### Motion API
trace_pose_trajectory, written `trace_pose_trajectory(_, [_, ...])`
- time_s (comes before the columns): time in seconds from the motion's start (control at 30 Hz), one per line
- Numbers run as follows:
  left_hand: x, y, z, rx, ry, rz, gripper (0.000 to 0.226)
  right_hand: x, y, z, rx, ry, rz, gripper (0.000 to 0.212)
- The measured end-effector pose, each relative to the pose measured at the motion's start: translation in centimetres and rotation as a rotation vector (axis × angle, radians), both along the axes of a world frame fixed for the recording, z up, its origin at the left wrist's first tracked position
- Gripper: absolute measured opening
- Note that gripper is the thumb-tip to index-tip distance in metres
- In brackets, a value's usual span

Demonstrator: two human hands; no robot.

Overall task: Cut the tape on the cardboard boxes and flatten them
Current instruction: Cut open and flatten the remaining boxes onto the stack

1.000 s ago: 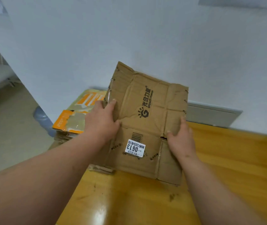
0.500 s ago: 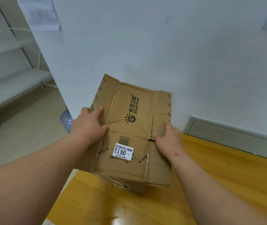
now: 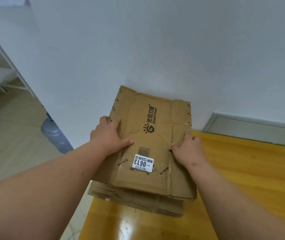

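A flattened cardboard box [image 3: 148, 144] lies on top of a stack of other flattened boxes [image 3: 138, 200], and this stack sits at the left end of a yellow wooden tabletop [image 3: 242, 170], close to the white wall [image 3: 155, 49]. The far edge of the top box reaches the wall or nearly touches it; I cannot tell which. The box is brown and creased, with a printed logo and the words "Growth Power" on its upper face, a printed barcode below, and a white label [image 3: 143, 162] with the number 0613 near the edge closer to the person. Strips of clear tape are visible along some of its seams. The left hand [image 3: 109, 134] holds the left side of the box: the thumb lies flat on the upper face and the other fingers wrap over the left edge, so this hand grips the cardboard. The right hand [image 3: 188, 148] rests on the right part of the box, with the fingers lying on the upper face and slightly bent; whether any finger goes under the edge is hidden, so I cannot tell if it grips or only presses. Both forearms stretch from the bottom of the view to the box. On the floor at the left stands a blue water bottle [image 3: 55, 134], partly behind the corner of the wall, and a white shelf frame [image 3: 3, 80] is further left. A grey panel [image 3: 252, 130] is on the wall above the tabletop at the right.
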State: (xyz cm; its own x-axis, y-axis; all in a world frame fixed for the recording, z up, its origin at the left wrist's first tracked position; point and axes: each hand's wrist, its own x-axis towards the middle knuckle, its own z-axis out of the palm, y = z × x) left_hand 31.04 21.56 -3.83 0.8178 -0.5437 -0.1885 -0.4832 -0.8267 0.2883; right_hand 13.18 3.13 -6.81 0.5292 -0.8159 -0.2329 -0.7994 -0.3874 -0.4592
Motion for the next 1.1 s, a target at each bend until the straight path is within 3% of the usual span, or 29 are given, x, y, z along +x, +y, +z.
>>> trace_pose_trajectory(0.2, [0.5,-0.1,-4.7,0.197,0.033,-0.141,0.093,-0.5,1.8,-2.9,-0.199,0.306,0.058,0.058])
trace_pose_trajectory(0.37, [1.0,-2.4,-5.8,0.248,-0.102,-0.403,0.095,1.4,1.4,-3.5,-0.341,0.218,0.255,0.061])
trace_pose_trajectory(0.47, [1.1,-4.1,-6.1,0.278,-0.048,-0.514,0.086,3.3,1.5,-4.5,-0.342,0.188,0.374,0.064])
trace_pose_trajectory(0.57, [1.1,-4.5,-7.5,0.243,-0.026,-0.522,0.073,3.7,1.4,-6.4,-0.322,0.241,0.425,0.073])
trace_pose_trajectory(0.7, [0.3,-3.8,-10.3,0.271,-0.058,-0.527,0.089,3.1,1.5,-9.1,-0.309,0.221,0.416,0.076])
trace_pose_trajectory(1.1, [0.5,-4.9,-11.9,0.415,0.025,-0.503,0.094,3.5,0.9,-10.7,-0.208,0.218,0.429,0.076])
